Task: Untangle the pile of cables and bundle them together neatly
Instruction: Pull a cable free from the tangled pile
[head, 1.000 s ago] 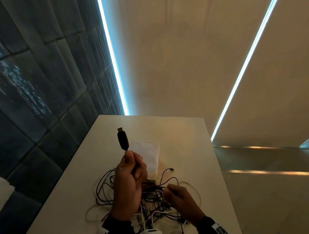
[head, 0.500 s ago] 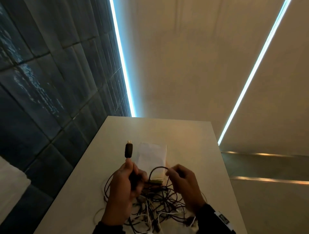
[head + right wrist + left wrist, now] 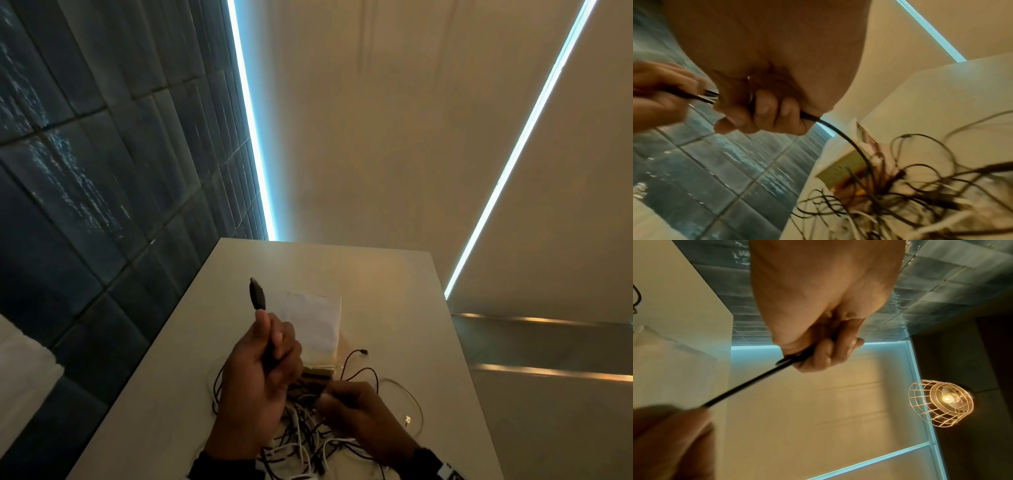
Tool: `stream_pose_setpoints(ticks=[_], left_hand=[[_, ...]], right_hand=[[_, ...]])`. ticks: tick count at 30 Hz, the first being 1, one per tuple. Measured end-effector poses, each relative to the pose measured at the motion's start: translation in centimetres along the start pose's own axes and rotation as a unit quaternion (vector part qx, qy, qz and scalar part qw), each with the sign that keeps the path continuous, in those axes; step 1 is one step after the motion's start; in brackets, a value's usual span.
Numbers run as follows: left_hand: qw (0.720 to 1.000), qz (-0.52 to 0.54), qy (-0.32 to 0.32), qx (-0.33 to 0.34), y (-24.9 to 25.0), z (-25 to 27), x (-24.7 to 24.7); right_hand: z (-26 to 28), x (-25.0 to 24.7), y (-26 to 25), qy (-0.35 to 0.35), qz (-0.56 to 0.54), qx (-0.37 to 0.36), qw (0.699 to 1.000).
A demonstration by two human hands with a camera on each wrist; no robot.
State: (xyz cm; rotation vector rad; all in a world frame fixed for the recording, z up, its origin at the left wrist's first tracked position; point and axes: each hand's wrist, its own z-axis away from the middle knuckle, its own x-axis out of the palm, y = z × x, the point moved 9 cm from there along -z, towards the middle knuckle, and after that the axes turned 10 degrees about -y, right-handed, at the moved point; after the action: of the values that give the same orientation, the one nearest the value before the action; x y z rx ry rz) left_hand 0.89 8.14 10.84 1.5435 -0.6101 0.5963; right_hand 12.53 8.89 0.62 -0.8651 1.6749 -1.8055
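A tangled pile of black and white cables (image 3: 308, 435) lies on the white table (image 3: 394, 291) near its front edge. My left hand (image 3: 263, 366) is raised above the pile and grips a black cable just below its thick USB plug (image 3: 257, 295), which points up. In the left wrist view the same black cable (image 3: 748, 384) runs taut from my left hand (image 3: 818, 352) toward the other hand. My right hand (image 3: 346, 404) sits low over the pile, its fingers curled round the black cable (image 3: 840, 134), as the right wrist view of that hand (image 3: 764, 113) shows.
A white paper sheet (image 3: 315, 322) and a small yellowish box (image 3: 318, 371) lie just behind the pile. A loose white cable loop (image 3: 411, 404) trails to the right. Dark tiled wall runs along the table's left side. A wire-cage lamp (image 3: 941, 402) hangs overhead.
My right hand has dropped from beside the left hand back down onto the pile, sliding along the black cable. The left hand has lifted the plug a little higher.
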Motion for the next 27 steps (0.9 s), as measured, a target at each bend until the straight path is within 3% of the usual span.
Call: stream_pose_setpoints(ticks=[6,14,17,20,24,27], left_hand=[[0.999,-0.036,0.033,0.008,0.4,0.3,-1.3],[0.994,-0.096,0.053,-0.006,0.8,0.7,-1.4],[0.985,-0.154,0.080,-0.004,1.1,0.8,-2.0],[0.975,-0.192,0.111,-0.013,1.1,0.8,-3.2],[0.971,-0.178,0.145,-0.067,-1.0,0.8,-4.4],[0.977,-0.137,0.135,-0.087,-1.8,0.7,-3.8]], right_hand=[[0.8,-3.3,7.8,0.074,0.074,0.076,0.992],[0.7,-5.0,12.8,0.149,0.106,0.131,0.974],[0.0,-5.9,9.2,0.195,0.140,0.109,0.965],[-0.8,-6.4,2.4,0.233,0.053,0.019,0.971],[-1.7,-3.7,-6.5,0.167,0.021,-0.100,0.981],[-1.8,-0.5,-9.8,0.074,0.028,-0.119,0.990]])
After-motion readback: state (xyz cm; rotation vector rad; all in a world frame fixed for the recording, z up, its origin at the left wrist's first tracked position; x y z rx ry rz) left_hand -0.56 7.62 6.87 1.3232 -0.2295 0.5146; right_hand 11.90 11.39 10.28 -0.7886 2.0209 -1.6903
